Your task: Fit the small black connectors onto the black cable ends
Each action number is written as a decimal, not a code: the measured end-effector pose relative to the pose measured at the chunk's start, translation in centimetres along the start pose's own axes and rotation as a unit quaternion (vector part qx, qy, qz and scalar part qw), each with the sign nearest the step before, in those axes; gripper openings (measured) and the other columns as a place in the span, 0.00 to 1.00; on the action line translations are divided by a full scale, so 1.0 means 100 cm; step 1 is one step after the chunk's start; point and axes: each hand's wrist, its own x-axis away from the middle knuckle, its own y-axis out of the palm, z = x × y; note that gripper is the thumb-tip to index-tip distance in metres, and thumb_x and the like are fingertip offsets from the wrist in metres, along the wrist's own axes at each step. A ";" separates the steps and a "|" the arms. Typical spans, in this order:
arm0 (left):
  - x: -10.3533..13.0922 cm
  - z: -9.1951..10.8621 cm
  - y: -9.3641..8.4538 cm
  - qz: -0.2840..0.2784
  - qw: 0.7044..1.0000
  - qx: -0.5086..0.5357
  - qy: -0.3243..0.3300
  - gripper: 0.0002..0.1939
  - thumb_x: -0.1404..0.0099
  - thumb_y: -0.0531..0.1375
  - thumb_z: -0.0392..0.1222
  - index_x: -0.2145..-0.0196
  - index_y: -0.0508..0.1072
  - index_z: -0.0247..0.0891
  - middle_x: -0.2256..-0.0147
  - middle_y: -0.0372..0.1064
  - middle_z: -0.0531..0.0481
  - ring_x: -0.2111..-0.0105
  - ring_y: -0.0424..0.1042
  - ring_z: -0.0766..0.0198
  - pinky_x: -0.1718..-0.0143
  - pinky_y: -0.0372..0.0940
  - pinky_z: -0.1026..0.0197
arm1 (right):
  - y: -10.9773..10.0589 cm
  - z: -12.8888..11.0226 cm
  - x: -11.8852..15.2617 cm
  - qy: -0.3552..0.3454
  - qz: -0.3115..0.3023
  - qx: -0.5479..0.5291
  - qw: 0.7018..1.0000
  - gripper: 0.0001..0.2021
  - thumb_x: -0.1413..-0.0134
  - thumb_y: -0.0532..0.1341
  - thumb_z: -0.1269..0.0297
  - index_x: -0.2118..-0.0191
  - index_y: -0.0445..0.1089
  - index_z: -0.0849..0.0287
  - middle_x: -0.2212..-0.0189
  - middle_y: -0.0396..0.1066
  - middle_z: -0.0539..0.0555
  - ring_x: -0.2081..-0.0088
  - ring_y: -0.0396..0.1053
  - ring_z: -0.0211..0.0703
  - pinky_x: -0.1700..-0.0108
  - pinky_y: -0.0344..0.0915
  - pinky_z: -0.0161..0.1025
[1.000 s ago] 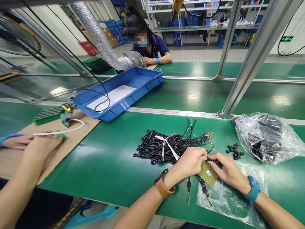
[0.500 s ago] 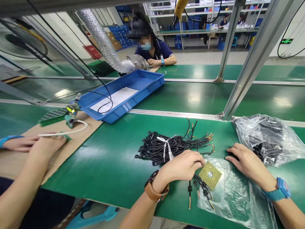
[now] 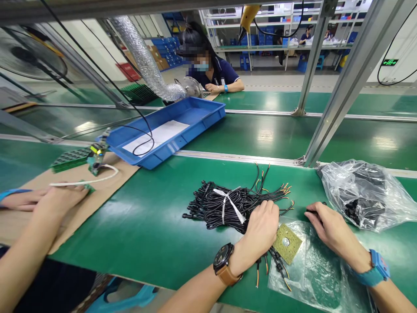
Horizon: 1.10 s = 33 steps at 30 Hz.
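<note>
Beside the tied bundle of black cables (image 3: 224, 205), the left hand (image 3: 264, 224) bends its fingers down close together, tips hidden, so I cannot tell whether they grip anything, while the right hand (image 3: 334, 230) has thumb and forefinger clamped on a small black piece (image 3: 313, 211). Between both sets of fingers, nearer the left, a yellow-green pad (image 3: 293, 245) lies partly over a flat clear bag (image 3: 312, 274), with wires (image 3: 279, 266) reaching out on the near side of the left fingers; past the right ones sits a bulging clear bag (image 3: 368, 191), and well beyond the left ones, a blue tray (image 3: 202, 113)
</note>
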 end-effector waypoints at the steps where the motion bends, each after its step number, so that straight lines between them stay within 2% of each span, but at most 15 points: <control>1: 0.001 -0.002 -0.001 0.017 0.999 0.027 0.004 0.13 0.40 0.50 0.22 0.62 0.65 0.35 0.61 0.67 0.43 0.59 0.67 0.54 0.57 0.65 0.54 | 0.000 -0.001 0.000 -0.007 -0.001 -0.003 1.000 0.07 0.28 0.53 0.61 0.57 0.63 0.57 0.65 0.71 0.55 0.67 0.71 0.44 0.64 0.69 0.40; 3: 0.003 -0.007 -0.004 0.035 0.995 0.090 0.031 0.11 0.36 0.49 0.24 0.60 0.65 0.35 0.63 0.68 0.45 0.62 0.68 0.56 0.59 0.64 0.55 | -0.002 -0.002 0.000 -0.023 -0.001 -0.004 1.000 0.06 0.28 0.53 0.62 0.56 0.64 0.57 0.64 0.71 0.56 0.66 0.71 0.44 0.64 0.69 0.41; 6: 0.007 -0.013 -0.016 0.012 0.983 0.155 0.093 0.07 0.30 0.50 0.31 0.57 0.65 0.37 0.65 0.70 0.49 0.66 0.70 0.59 0.64 0.61 0.58 | -0.005 0.000 0.000 -0.031 0.010 -0.008 0.999 0.06 0.28 0.54 0.62 0.54 0.66 0.58 0.63 0.71 0.56 0.65 0.72 0.44 0.62 0.69 0.41; 9: 0.009 -0.016 -0.030 -0.031 0.976 0.163 0.141 0.03 0.27 0.54 0.37 0.60 0.67 0.39 0.67 0.72 0.53 0.68 0.71 0.62 0.68 0.57 0.61 | -0.008 0.000 0.001 -0.038 0.022 -0.020 0.999 0.06 0.30 0.57 0.63 0.52 0.66 0.58 0.63 0.71 0.56 0.65 0.72 0.43 0.62 0.69 0.41; 12: 0.009 -0.016 -0.037 -0.051 0.974 0.144 0.169 0.05 0.27 0.55 0.37 0.64 0.68 0.39 0.66 0.73 0.54 0.69 0.71 0.64 0.70 0.55 0.62 | -0.010 -0.005 0.003 -0.054 0.004 -0.043 0.998 0.05 0.30 0.57 0.64 0.53 0.66 0.57 0.64 0.72 0.55 0.65 0.72 0.44 0.63 0.69 0.40; 14: 0.009 -0.015 -0.036 -0.056 0.977 0.122 0.167 0.05 0.28 0.56 0.37 0.64 0.68 0.38 0.65 0.73 0.53 0.68 0.71 0.64 0.70 0.55 0.62 | -0.011 -0.012 0.004 -0.073 -0.042 -0.071 0.994 0.05 0.29 0.56 0.64 0.53 0.66 0.56 0.62 0.72 0.55 0.63 0.72 0.44 0.61 0.70 0.40; 19: 0.009 -0.013 -0.024 -0.062 0.989 0.042 0.125 0.08 0.28 0.54 0.36 0.66 0.68 0.37 0.66 0.73 0.49 0.68 0.73 0.60 0.71 0.57 0.60 | -0.015 -0.029 0.002 -0.136 -0.155 -0.143 0.968 0.04 0.29 0.54 0.64 0.54 0.65 0.56 0.56 0.72 0.57 0.49 0.69 0.46 0.50 0.71 0.43; 25: 0.010 -0.013 -0.020 -0.057 0.993 0.004 0.106 0.09 0.28 0.52 0.36 0.67 0.69 0.36 0.67 0.74 0.46 0.69 0.75 0.57 0.71 0.58 0.59 | -0.018 -0.031 0.002 -0.122 -0.181 -0.137 0.966 0.07 0.29 0.54 0.63 0.54 0.66 0.57 0.54 0.71 0.59 0.51 0.70 0.47 0.51 0.72 0.45; 30: 0.011 -0.014 -0.018 -0.055 0.993 -0.006 0.100 0.10 0.28 0.52 0.36 0.67 0.69 0.35 0.68 0.74 0.43 0.69 0.75 0.55 0.71 0.59 0.58 | -0.012 -0.033 0.004 -0.137 -0.206 -0.077 0.966 0.10 0.29 0.54 0.62 0.50 0.69 0.57 0.59 0.75 0.59 0.45 0.68 0.53 0.49 0.71 0.49; 33: 0.011 -0.012 -0.017 -0.059 0.993 -0.004 0.101 0.08 0.28 0.54 0.36 0.66 0.69 0.35 0.66 0.74 0.43 0.69 0.76 0.55 0.70 0.60 0.57 | -0.009 -0.035 0.004 -0.138 -0.208 -0.052 0.967 0.12 0.29 0.54 0.62 0.47 0.69 0.58 0.58 0.75 0.61 0.42 0.66 0.55 0.48 0.71 0.52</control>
